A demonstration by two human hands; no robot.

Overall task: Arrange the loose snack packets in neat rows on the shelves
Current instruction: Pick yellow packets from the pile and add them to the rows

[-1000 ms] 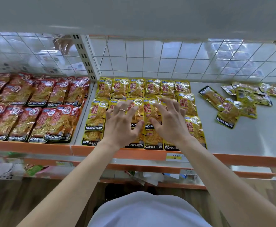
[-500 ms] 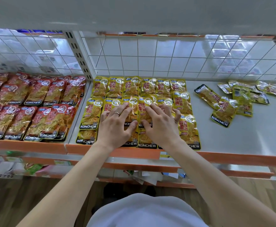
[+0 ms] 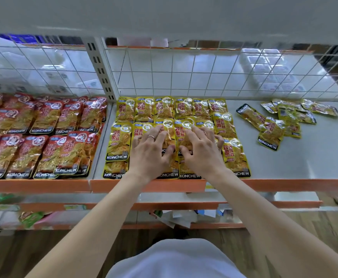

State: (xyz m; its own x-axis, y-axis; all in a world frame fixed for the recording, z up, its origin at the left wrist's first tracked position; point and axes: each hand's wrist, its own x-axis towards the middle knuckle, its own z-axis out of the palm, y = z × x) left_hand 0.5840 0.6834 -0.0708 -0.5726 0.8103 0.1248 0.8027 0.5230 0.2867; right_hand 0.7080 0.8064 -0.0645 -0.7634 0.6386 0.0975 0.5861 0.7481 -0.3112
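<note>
Head view: grey shelf (image 3: 304, 157) with orange lip (image 3: 284, 184), wire-grid back (image 3: 184, 73), wooden floor (image 3: 23, 253)

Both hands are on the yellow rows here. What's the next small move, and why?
Probably lift the right hand off the arranged yellow packets and reach right for the nearest packet of the loose pile. Both it and the left hand lie flat on rows that already look even, while that pile lies jumbled on the bare shelf beside them.
</note>
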